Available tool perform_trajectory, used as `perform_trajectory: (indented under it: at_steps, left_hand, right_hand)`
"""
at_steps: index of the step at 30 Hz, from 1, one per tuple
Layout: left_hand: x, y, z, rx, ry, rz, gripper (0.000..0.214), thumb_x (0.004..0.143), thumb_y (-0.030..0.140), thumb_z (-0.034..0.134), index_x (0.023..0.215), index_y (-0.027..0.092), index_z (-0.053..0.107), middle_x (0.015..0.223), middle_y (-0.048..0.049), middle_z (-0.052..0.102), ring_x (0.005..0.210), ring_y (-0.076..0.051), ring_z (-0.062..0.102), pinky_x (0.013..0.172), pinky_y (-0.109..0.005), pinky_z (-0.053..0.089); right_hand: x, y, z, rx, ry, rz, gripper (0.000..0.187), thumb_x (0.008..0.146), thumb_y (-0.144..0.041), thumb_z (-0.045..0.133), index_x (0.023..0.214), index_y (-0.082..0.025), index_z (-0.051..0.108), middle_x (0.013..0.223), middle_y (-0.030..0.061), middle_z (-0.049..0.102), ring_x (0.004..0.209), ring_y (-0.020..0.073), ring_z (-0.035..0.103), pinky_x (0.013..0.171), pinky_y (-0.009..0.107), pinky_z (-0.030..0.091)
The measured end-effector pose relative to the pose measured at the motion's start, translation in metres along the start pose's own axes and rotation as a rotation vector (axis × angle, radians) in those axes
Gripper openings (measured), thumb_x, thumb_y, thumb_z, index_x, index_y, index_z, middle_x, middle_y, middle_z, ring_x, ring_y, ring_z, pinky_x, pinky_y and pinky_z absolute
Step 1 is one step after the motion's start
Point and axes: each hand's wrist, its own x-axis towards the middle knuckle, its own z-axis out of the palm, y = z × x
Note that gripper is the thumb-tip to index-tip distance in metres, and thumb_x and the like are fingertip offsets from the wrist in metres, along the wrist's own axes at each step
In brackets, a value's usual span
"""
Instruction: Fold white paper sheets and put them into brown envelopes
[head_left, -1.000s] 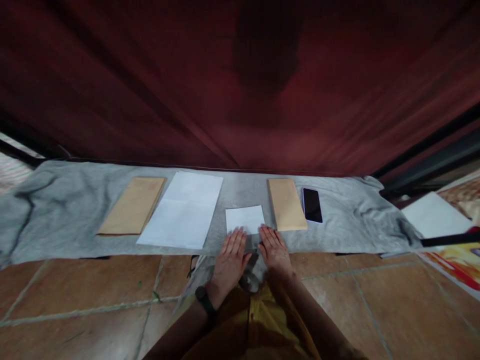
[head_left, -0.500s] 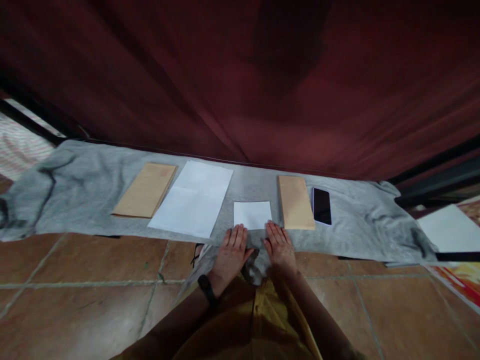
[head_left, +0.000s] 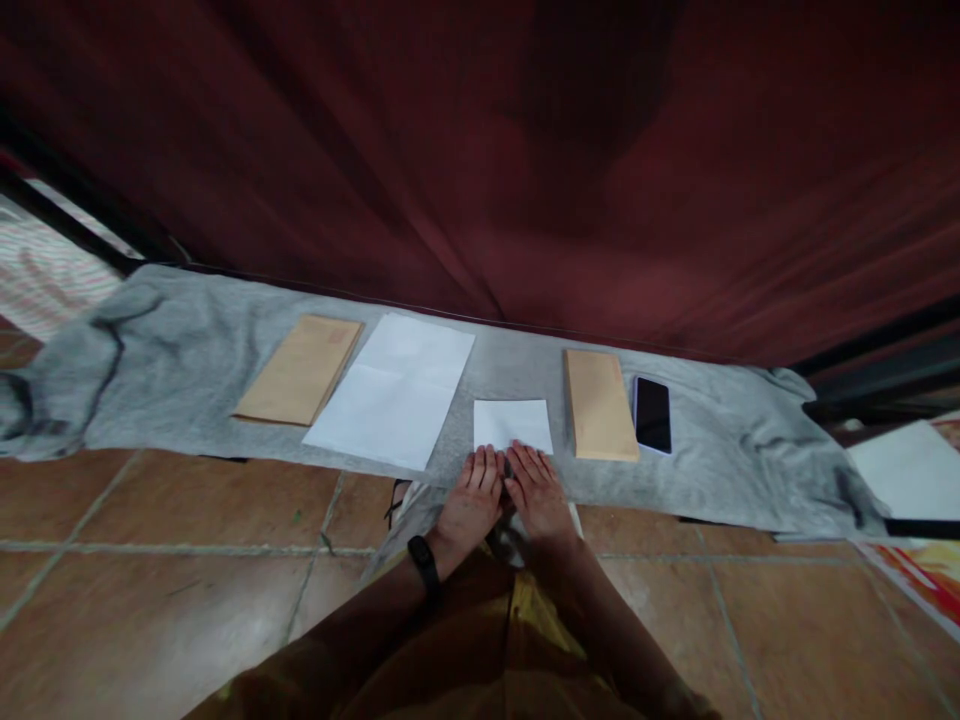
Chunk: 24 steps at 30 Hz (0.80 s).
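Observation:
My left hand (head_left: 472,495) and my right hand (head_left: 534,488) lie flat side by side on the grey cloth (head_left: 187,350), fingers stretched out, fingertips touching the near edge of a small folded white paper (head_left: 512,422). Both hands hold nothing. A black band is on my left wrist. To the left lies a larger white sheet (head_left: 394,388) and beyond it a brown envelope (head_left: 300,368). Right of the small paper lies a second brown envelope (head_left: 598,403), with a black phone (head_left: 652,413) beside it.
A dark red curtain (head_left: 480,150) hangs behind the cloth. Brown floor tiles (head_left: 150,560) run in front. At the far right lie a white sheet (head_left: 907,468) and a colourful printed mat (head_left: 930,570). My yellow-brown clothing fills the bottom centre.
My hands have drawn together and now touch, over the near edge of the small paper. The view has shifted a little to the left.

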Motion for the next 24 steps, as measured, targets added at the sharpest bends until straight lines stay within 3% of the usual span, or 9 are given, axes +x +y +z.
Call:
perform_trajectory:
  at_steps: [10,17,24]
  left_hand:
    - [0.001,-0.002,0.002,0.002,-0.011,-0.009,0.075,0.097,0.042,0.052,0.157,0.003,0.027,0.158,-0.0263,0.038,0.149,-0.034,0.035,0.123,-0.05,0.029]
    - [0.003,-0.003,0.0,-0.007,-0.034,-0.002,0.073,0.097,0.039,0.051,0.159,0.009,0.026,0.159,-0.0232,0.039,0.149,-0.033,0.035,0.123,-0.053,0.029]
    - [0.003,-0.004,-0.004,0.015,-0.037,0.007,0.066,0.098,0.035,0.049,0.154,0.003,0.035,0.158,-0.0255,0.04,0.149,-0.035,0.036,0.121,-0.05,0.032]
  right_hand:
    - [0.003,0.031,-0.004,-0.121,0.139,0.206,0.051,0.108,-0.033,0.032,0.151,-0.011,0.045,0.153,0.0162,0.049,0.144,0.0279,0.043,0.119,0.052,0.034]
    - [0.03,0.023,0.001,-0.076,0.082,0.102,0.049,0.106,-0.029,0.035,0.15,-0.012,0.047,0.155,0.0148,0.047,0.146,0.0262,0.04,0.12,0.048,0.034]
    - [0.048,0.025,0.012,-0.115,0.147,0.195,0.051,0.106,-0.027,0.036,0.152,-0.008,0.042,0.16,0.0187,0.039,0.148,0.0294,0.037,0.119,0.051,0.033]
